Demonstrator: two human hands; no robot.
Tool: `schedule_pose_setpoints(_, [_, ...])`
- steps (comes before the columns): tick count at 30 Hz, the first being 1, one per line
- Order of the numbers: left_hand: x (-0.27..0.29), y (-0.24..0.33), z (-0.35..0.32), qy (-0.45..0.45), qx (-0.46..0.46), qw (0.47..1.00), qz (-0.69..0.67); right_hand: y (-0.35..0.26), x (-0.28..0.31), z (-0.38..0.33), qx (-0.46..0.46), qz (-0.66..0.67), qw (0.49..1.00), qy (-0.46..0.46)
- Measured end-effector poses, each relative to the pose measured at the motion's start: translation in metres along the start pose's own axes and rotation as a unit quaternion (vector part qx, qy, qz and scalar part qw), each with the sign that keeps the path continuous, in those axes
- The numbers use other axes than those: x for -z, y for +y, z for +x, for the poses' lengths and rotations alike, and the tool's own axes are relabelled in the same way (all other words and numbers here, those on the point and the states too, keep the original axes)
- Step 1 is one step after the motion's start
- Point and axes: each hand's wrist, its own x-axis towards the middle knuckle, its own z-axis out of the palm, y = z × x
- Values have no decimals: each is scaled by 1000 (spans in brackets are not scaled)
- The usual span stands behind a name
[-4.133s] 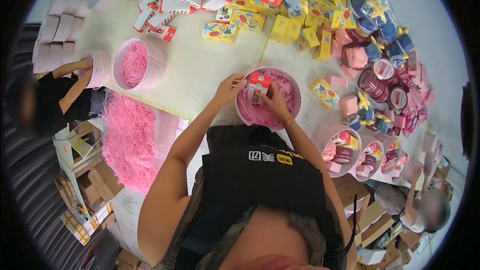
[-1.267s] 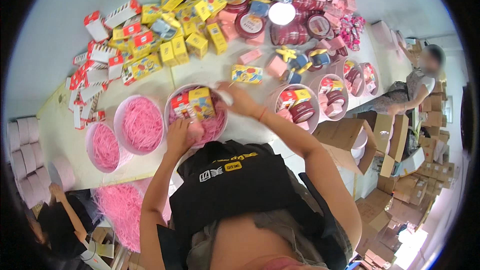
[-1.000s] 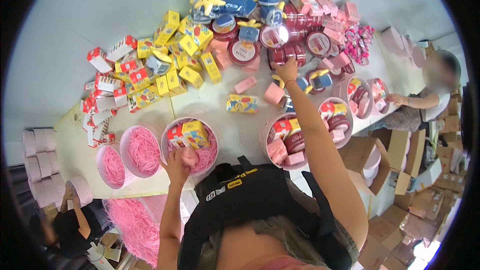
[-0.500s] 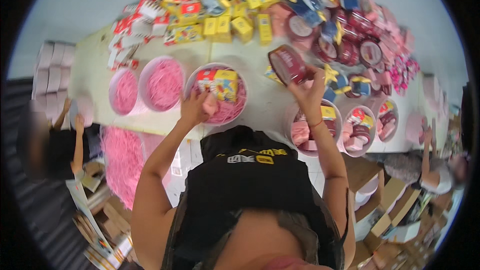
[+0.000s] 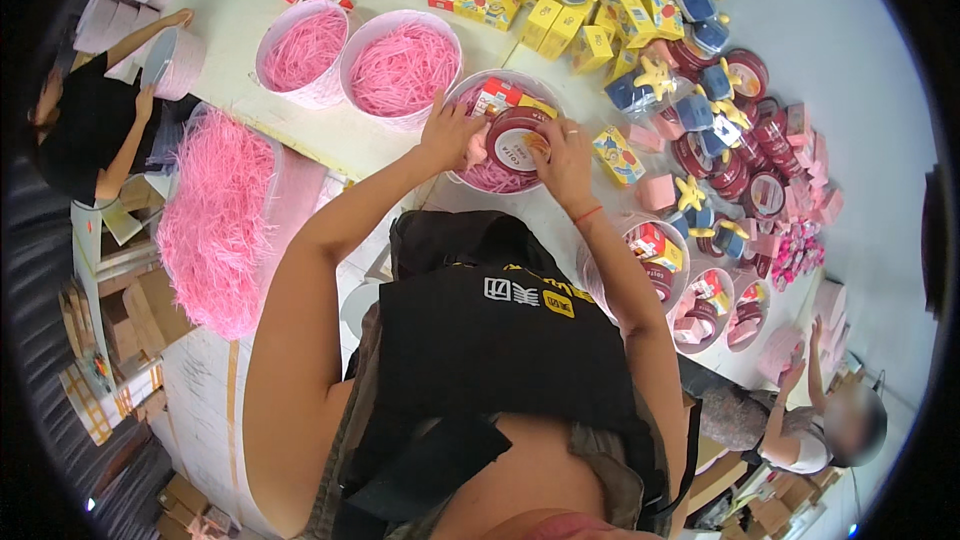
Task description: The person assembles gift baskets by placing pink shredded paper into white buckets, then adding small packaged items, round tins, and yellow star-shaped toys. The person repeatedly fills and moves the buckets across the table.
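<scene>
A round dark red tub (image 5: 518, 143) with a pale label on its lid is in my right hand (image 5: 566, 162). It is held tilted over a white bucket (image 5: 528, 190), low inside the rim. My left hand (image 5: 450, 136) reaches over the bucket's left side, fingers bent around a small pink item (image 5: 477, 150) beside the tub; its kind is unclear. In the same bucket lie a red-and-white box (image 5: 495, 97) and pink paper shreds (image 5: 492, 176). A yellow box behind the tub is mostly hidden.
Two buckets of pink shreds (image 5: 404, 70) stand left; filled buckets (image 5: 655, 252) stand right. Yellow boxes (image 5: 592, 45), red tubs (image 5: 768, 193) and blue star-topped items (image 5: 690, 210) are heaped behind. A shred-filled bin (image 5: 215, 220) is at left. One person (image 5: 100, 130) works left, another (image 5: 800, 435) right.
My right hand has brought the tub leftward from above the table into the bucket. My left hand stays at the pink item. The whole view has turned and shifted.
</scene>
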Motion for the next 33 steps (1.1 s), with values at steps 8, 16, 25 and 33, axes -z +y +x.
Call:
schedule_pose_setpoints(8, [9,2,3,-39,-7,999,7,7,21,32,-45,13,989,-137])
schedule_pose_setpoints(16, [3,5,5,-32,13,999,-1,7,29,-10,-244,128,944,-181])
schedule_pose_setpoints(25, [12,8,5,4,11,999,-46,-3,3,18,-52,-43,991,-113])
schedule_pose_setpoints(33, [4,2,-1,85,-32,994,-63,13,-27,22,-30,-131,984,-120])
